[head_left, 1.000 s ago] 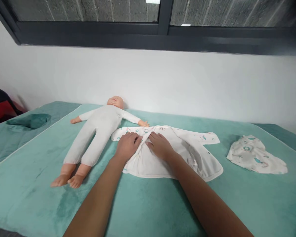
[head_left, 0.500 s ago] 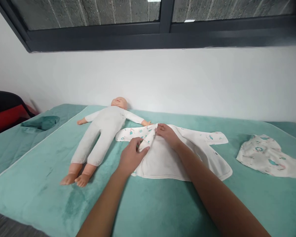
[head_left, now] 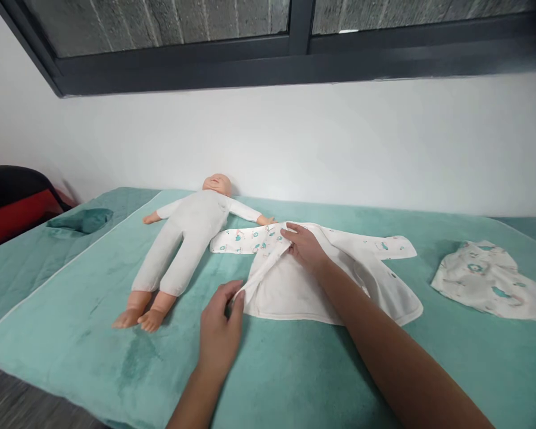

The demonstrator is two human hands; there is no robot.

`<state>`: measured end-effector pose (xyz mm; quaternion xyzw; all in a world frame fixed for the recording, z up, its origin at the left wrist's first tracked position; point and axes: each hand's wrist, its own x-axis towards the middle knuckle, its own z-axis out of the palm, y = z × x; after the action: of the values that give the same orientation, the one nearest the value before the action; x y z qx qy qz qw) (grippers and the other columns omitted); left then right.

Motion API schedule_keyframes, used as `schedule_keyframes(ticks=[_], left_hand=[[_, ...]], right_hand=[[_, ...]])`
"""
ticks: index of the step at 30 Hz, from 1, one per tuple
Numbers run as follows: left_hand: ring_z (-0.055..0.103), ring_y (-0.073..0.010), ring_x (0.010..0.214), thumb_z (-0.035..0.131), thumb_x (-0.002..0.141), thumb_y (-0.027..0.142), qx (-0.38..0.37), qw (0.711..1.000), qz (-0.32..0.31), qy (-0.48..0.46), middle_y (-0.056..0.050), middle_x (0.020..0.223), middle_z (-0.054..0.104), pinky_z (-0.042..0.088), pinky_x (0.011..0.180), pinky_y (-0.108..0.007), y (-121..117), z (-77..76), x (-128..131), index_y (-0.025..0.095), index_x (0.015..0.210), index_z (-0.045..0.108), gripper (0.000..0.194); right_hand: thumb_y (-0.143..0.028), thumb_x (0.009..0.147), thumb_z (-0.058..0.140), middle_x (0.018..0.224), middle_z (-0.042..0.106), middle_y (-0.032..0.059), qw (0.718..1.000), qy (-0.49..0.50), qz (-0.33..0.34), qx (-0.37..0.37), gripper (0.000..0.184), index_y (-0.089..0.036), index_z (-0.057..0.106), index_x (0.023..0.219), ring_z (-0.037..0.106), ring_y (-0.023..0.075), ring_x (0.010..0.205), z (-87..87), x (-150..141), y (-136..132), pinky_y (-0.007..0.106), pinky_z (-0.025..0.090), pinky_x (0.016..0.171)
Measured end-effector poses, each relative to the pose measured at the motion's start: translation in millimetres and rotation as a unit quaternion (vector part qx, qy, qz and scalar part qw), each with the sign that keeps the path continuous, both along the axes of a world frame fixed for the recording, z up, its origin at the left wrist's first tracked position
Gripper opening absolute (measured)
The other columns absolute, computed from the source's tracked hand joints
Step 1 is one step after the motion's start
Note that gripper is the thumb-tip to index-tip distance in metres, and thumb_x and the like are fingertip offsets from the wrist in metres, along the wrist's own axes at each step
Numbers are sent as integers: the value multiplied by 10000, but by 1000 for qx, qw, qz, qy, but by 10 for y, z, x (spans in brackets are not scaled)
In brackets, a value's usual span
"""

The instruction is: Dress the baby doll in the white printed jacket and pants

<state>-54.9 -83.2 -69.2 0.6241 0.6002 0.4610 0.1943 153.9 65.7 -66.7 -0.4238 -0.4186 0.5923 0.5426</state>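
Observation:
A small white baby shirt [head_left: 290,292] with coloured prints on its sleeves lies spread on the green bed cover, its front opened out. My left hand [head_left: 223,319] pinches the lower left edge of the shirt's front between thumb and fingers. Higher up, near the neckline, my right hand [head_left: 304,245] grips the same front edge, with its fingertips partly hidden by the cloth. Left of the shirt, a baby doll [head_left: 190,223] in a white body suit lies on its back, one of its hands close to the shirt's left sleeve.
Printed baby pants or a similar folded garment [head_left: 494,283] lie at the right on the green bed cover [head_left: 71,333]. A black and red bag-like object [head_left: 15,205] stands at the far left. Behind the bed are a white wall [head_left: 268,143] and a dark window frame [head_left: 205,68].
My left hand has moved down and toward me along the shirt's front edge, drawing that edge straight. My right hand stays near the neckline.

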Motion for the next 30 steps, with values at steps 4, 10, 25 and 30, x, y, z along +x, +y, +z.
schedule_keyframes(ticks=[4,10,25,30], left_hand=[[604,-167,700,507,915,424,-16,998,6,-66,-12,791,640,500,656,-290,-10,56,-15,197,1072,608,294],[590,-229,976,637,842,325,29,985,-104,134,-78,1102,613,484,847,-378,62,-44,60,232,1231,549,409],[585,-170,733,497,931,328,38,989,-4,143,-2,796,630,432,685,-290,48,-78,60,203,873,613,180],[544,-169,692,480,930,376,24,994,90,57,-3,736,583,422,665,-293,35,28,61,202,739,525,263]], right_hand=[[-284,753,746,845,695,4,994,110,5,1,454,-213,552,1158,678,134,729,84,2,-55,281,580,726],[-299,729,786,1043,723,59,991,111,46,56,385,-222,573,1040,707,186,915,104,-30,-116,331,552,876],[-131,817,454,1519,408,6,905,-296,156,263,533,-280,543,1321,335,206,1423,-140,-104,-88,461,249,1188],[-160,853,422,1530,389,4,861,-398,137,285,539,-273,501,1374,338,204,1422,-109,-153,-151,446,254,1192]])
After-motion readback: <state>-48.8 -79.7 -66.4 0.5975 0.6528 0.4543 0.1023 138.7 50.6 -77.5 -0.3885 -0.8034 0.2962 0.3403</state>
